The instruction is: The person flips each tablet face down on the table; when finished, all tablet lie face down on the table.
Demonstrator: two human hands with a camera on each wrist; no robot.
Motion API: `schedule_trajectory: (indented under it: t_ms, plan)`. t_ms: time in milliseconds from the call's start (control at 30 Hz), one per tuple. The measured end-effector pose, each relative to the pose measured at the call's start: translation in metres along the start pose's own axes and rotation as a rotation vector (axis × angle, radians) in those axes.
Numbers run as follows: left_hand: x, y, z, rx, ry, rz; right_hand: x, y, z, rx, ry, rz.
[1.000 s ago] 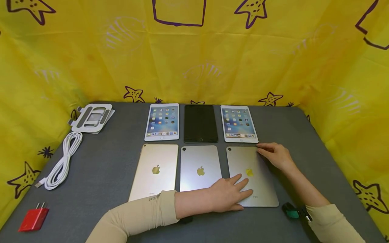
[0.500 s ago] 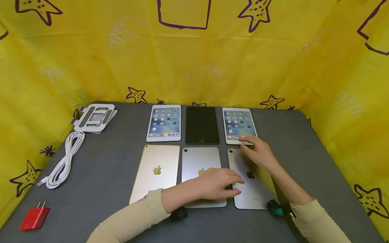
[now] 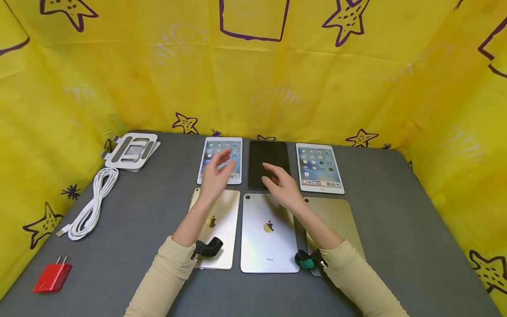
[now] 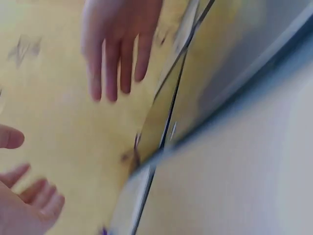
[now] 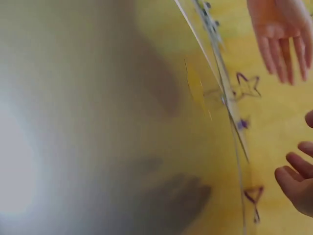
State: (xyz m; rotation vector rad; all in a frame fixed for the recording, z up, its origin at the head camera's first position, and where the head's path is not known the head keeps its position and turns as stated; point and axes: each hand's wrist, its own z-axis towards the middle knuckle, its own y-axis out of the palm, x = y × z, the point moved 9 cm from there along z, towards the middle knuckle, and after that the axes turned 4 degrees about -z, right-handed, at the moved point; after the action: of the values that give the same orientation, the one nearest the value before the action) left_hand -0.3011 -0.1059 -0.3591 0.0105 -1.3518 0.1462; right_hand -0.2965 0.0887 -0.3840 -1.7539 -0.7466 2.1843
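Observation:
Six tablets lie in two rows in the head view. My left hand (image 3: 215,178), fingers loosely bent, hovers in front of the back-left white tablet (image 3: 202,176) and above the gold tablet (image 3: 225,246). My right hand (image 3: 282,187) is over the near edge of the black tablet (image 3: 269,152) and the top of the silver tablet (image 3: 269,246), its fingers relaxed and empty. At the right are a lit white tablet (image 3: 320,165) and another tablet (image 3: 340,215) lying back up, partly behind my right forearm.
Along the left side of the grey table (image 3: 130,246) lie a folded white stand (image 3: 148,149), a coiled white cable (image 3: 93,209) and a red plug (image 3: 53,277). A yellow patterned cloth (image 3: 245,88) surrounds the table's back and sides.
My left hand has left the lower-right tablets and moved left and away from me. My right hand has moved left from the right-hand tablets. The tablets appear to keep their arrangement.

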Motion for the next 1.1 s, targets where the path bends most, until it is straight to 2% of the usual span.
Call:
schedule_trajectory:
  t_ms: [67,133,200,300,433,633,867,1100]
  plan:
    - [-0.013,-0.025,0.008,0.072,-0.091,0.046,-0.004,0.014,0.007,-0.002,0.018,0.046]
    - [-0.026,-0.045,0.012,0.104,-0.176,0.099,-0.006,0.027,0.014,-0.01,0.037,0.076]
    - [-0.039,-0.058,0.013,0.093,-0.253,0.13,-0.006,0.039,0.02,-0.022,0.067,0.087]
    - [-0.053,-0.069,0.013,0.048,-0.334,0.153,-0.004,0.054,0.027,-0.051,0.11,0.097]
    - [-0.066,-0.073,0.012,-0.008,-0.411,0.135,-0.004,0.069,0.033,-0.111,0.156,0.085]
    - [-0.07,-0.071,0.011,-0.052,-0.468,0.063,-0.001,0.083,0.036,-0.197,0.216,0.054]
    - [-0.071,-0.072,0.013,-0.02,-0.499,-0.121,-0.005,0.088,0.038,-0.224,0.214,0.082]
    - [-0.081,-0.08,0.016,0.025,-0.594,-0.367,-0.007,0.088,0.04,-0.2,0.226,0.044]
